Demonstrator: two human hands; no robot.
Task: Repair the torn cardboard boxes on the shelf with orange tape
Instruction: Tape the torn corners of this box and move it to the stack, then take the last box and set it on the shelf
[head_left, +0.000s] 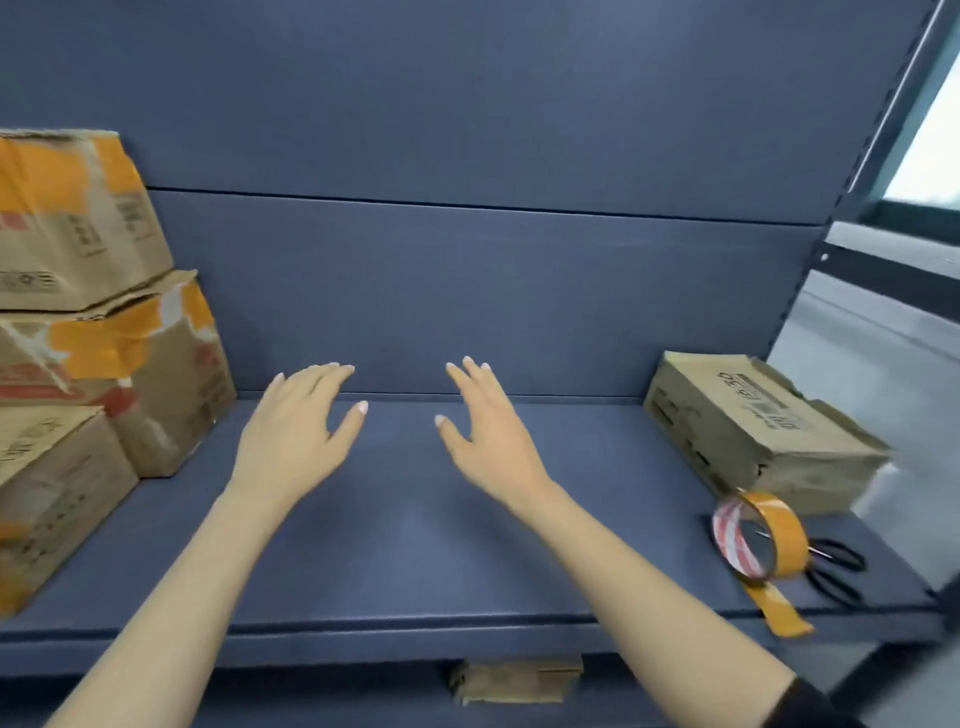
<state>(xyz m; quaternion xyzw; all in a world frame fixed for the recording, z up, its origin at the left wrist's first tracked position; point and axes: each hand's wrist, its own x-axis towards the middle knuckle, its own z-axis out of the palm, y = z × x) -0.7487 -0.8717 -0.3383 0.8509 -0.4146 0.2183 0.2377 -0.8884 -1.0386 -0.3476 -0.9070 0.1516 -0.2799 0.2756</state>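
My left hand (301, 426) and my right hand (488, 426) hover over the middle of the blue shelf (415, 545), fingers spread, holding nothing. At the left, three cardboard boxes are piled: a top box (78, 223) and a middle box (140, 374) carry orange tape patches, and a third box (52, 493) stands in front. A flattened cardboard box (758, 431) lies at the right end. An orange tape roll (763, 535) stands on edge near the right front, its loose end (779, 613) hanging over the shelf edge.
Black scissors (836, 566) lie behind the tape roll. A small piece of cardboard (514, 680) sits on a lower level beneath the shelf's front edge. The blue back panel (467, 291) closes the shelf behind; a window is at the far right.
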